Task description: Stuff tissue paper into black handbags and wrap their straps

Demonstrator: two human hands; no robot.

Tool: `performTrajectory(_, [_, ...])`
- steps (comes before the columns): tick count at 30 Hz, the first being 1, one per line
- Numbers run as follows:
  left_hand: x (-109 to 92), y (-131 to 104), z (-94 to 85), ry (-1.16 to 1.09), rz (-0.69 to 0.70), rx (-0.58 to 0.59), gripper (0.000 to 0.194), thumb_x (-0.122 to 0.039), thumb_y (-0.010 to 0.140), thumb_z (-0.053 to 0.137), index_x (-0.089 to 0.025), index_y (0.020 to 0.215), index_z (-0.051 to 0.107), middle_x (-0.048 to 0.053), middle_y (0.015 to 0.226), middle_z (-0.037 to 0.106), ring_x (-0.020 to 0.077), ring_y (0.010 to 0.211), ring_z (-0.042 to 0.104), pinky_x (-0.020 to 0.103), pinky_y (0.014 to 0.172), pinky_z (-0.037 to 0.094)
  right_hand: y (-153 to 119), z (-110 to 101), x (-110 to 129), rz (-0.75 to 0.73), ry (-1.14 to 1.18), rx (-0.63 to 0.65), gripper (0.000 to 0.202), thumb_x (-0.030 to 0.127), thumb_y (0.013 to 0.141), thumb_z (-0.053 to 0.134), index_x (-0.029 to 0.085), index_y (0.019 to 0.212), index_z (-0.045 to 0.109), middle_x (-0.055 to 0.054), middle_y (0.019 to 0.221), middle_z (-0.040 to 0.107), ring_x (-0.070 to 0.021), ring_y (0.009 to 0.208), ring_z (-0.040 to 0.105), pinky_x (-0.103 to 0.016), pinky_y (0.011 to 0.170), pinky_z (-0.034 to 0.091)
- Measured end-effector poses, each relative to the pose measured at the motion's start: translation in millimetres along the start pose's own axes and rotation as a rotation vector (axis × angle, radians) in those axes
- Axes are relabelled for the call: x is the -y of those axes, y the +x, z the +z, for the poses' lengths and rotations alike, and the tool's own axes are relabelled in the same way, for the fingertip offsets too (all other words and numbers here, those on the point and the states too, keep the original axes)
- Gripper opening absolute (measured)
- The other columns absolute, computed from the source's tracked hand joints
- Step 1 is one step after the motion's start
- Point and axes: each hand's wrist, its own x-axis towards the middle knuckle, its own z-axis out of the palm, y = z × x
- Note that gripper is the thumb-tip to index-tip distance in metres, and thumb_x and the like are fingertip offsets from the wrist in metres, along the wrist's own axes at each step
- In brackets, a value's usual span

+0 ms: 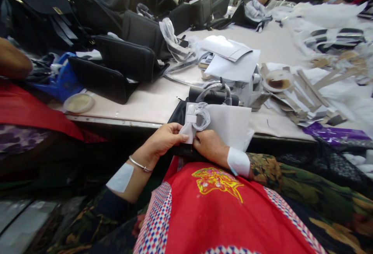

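My left hand (169,137) pinches the lower edge of a white paper piece (189,135), thumb and fingers pressed together. Against that paper lies a coiled, plastic-wrapped strap (204,118) with a pale band round it. My right hand (210,145) is curled just right of the paper, its fingertips hidden beneath the coil; what it grips cannot be made out. Behind both hands is a black bag (179,116) at the table edge, with a wrapped handle (214,84) standing up. A larger white sheet (229,123) sticks out to the right of the coil.
Black bags (125,59) crowd the left of the table (151,106). White cards (233,57) lie beyond my hands. At right are a stained dish (276,81), cardboard strips (311,90) and a purple packet (335,132). A person's arm (14,59) is at far left, by a blue basket (65,81).
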Motion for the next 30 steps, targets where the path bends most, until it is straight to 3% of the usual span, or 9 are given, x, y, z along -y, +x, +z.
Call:
performTrajectory(3, [-6, -5, 5.1, -0.039, 0.036, -0.034, 0.035, -0.030, 0.060, 0.087, -0.014, 0.083, 0.066, 0.000, 0.070, 0.069, 0.0107, 0.059, 0.058, 0.020, 0.055, 0.041, 5, -2, 2, -0.003, 0.001, -0.067, 0.036, 0.028, 0.097, 0.044, 0.011, 0.096, 0.076, -0.017, 0.097, 0.077, -0.0245, 0.085, 0.073, -0.029, 0.070, 0.047])
performTrajectory(7, [-10, -11, 12.8, -0.020, 0.091, -0.101, 0.027, -0.027, 0.064, 0.084, -0.015, 0.083, 0.068, -0.001, 0.070, 0.069, 0.0110, 0.060, 0.057, 0.021, 0.056, 0.042, 7, 1, 1, -0.113, -0.030, -0.085, 0.034, 0.029, 0.097, 0.046, 0.012, 0.102, 0.075, -0.017, 0.094, 0.077, -0.0266, 0.081, 0.072, -0.031, 0.067, 0.046])
performTrajectory(13, [13, -14, 11.2, 0.071, 0.075, -0.150, 0.025, -0.028, 0.069, 0.081, -0.015, 0.089, 0.074, 0.002, 0.081, 0.074, 0.0175, 0.072, 0.066, 0.027, 0.068, 0.052, 4, 10, -9, -0.314, 0.135, 0.115, 0.030, 0.026, 0.097, 0.048, 0.014, 0.107, 0.074, -0.014, 0.101, 0.076, -0.0241, 0.091, 0.070, -0.032, 0.080, 0.050])
performTrajectory(16, [22, -15, 0.2, 0.209, 0.129, -0.077, 0.024, -0.029, 0.079, 0.071, -0.017, 0.099, 0.077, 0.005, 0.095, 0.076, 0.0224, 0.091, 0.069, 0.030, 0.083, 0.055, -6, 0, -11, -0.382, 0.298, 0.203, 0.029, 0.020, 0.093, 0.055, 0.013, 0.117, 0.070, -0.014, 0.113, 0.072, -0.0238, 0.104, 0.066, -0.034, 0.093, 0.049])
performTrajectory(18, [23, -15, -8.8, 0.267, 0.117, -0.044, 0.022, -0.026, 0.083, 0.064, -0.018, 0.099, 0.077, 0.006, 0.098, 0.076, 0.0236, 0.097, 0.070, 0.031, 0.084, 0.056, -15, -9, -12, -0.446, 0.354, 0.269, 0.036, 0.017, 0.088, 0.061, 0.011, 0.123, 0.067, -0.017, 0.126, 0.066, -0.0256, 0.115, 0.061, -0.038, 0.101, 0.047])
performTrajectory(20, [23, -13, -16.4, 0.290, 0.049, -0.106, 0.022, -0.022, 0.082, 0.062, -0.017, 0.098, 0.076, 0.007, 0.093, 0.076, 0.0229, 0.087, 0.073, 0.030, 0.073, 0.059, -24, -17, -13, -0.517, 0.366, 0.322, 0.039, 0.020, 0.090, 0.062, 0.010, 0.127, 0.066, -0.019, 0.138, 0.058, -0.0284, 0.126, 0.055, -0.042, 0.109, 0.042])
performTrajectory(23, [22, -7, -21.9, 0.378, -0.074, -0.211, 0.018, -0.021, 0.078, 0.064, -0.015, 0.093, 0.073, 0.006, 0.070, 0.073, 0.0199, 0.060, 0.070, 0.026, 0.051, 0.054, -32, -23, -16, -0.588, 0.388, 0.354, 0.039, 0.031, 0.096, 0.058, 0.012, 0.128, 0.068, -0.019, 0.146, 0.054, -0.0311, 0.134, 0.050, -0.046, 0.114, 0.037])
performTrajectory(25, [21, -2, -22.2, 0.505, -0.108, -0.189, 0.014, -0.027, 0.080, 0.065, -0.015, 0.082, 0.072, 0.004, 0.055, 0.066, 0.0182, 0.048, 0.064, 0.024, 0.043, 0.047, -34, -23, -19, -0.605, 0.429, 0.354, 0.041, 0.035, 0.097, 0.058, 0.012, 0.129, 0.067, -0.020, 0.143, 0.057, -0.0309, 0.134, 0.052, -0.046, 0.114, 0.038])
performTrajectory(30, [16, 4, -20.1, 0.763, -0.143, -0.066, 0.040, -0.044, 0.079, 0.066, -0.017, 0.049, 0.061, 0.004, 0.043, 0.057, 0.0137, 0.036, 0.050, 0.024, 0.037, 0.032, -38, -24, -22, -0.595, 0.529, 0.305, 0.040, 0.034, 0.096, 0.058, 0.011, 0.126, 0.069, -0.019, 0.138, 0.062, -0.0270, 0.125, 0.060, -0.040, 0.109, 0.045])
